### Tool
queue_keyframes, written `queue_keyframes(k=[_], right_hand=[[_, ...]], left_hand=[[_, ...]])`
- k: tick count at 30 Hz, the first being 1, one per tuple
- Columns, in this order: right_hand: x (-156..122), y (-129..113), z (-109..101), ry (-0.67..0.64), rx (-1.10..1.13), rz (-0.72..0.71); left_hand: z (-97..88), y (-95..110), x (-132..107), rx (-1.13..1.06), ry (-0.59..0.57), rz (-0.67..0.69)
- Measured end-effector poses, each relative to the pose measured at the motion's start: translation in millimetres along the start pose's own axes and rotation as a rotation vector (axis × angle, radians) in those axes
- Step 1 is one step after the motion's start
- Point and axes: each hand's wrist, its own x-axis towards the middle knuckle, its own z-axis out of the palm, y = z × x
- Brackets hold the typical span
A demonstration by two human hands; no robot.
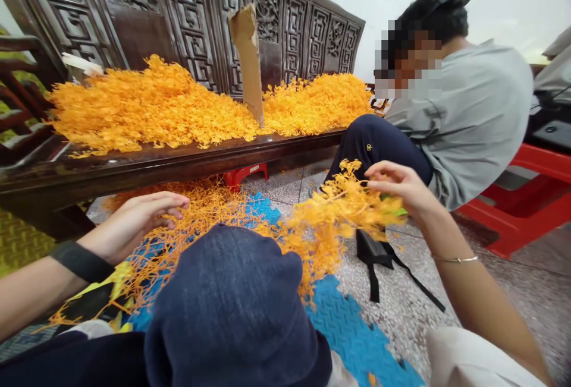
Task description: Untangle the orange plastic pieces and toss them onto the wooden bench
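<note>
My right hand [404, 191] is raised at the right, its fingers bent around a loose bunch of orange plastic flower pieces [339, 208] that hangs below and to the left of it. The bunch is partly blurred. My left hand [145, 220] is held out at the left with its fingers stretched and nothing visible in them. Just beyond and below it lies a tangle of thin orange plastic stems [205, 208] on the floor. Between both hands, a rounded dark blue denim shape [232, 304] hides part of the floor.
A dark carved wooden bench [178, 164] carries two heaps of orange pieces [151, 107], parted by an upright cardboard strip [250, 66]. Blue foam mats [348, 327] cover part of the speckled floor. A black strapped item [377, 256] lies near a seated person [464, 101] and a red stool [513, 214].
</note>
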Motion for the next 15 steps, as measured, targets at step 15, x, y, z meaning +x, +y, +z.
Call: queue_keyframes(k=[15], right_hand=[[8, -84, -17, 0.044, -0.550, -0.563]], left_hand=[[4.8, 6, -6, -0.009, 0.011, 0.030]])
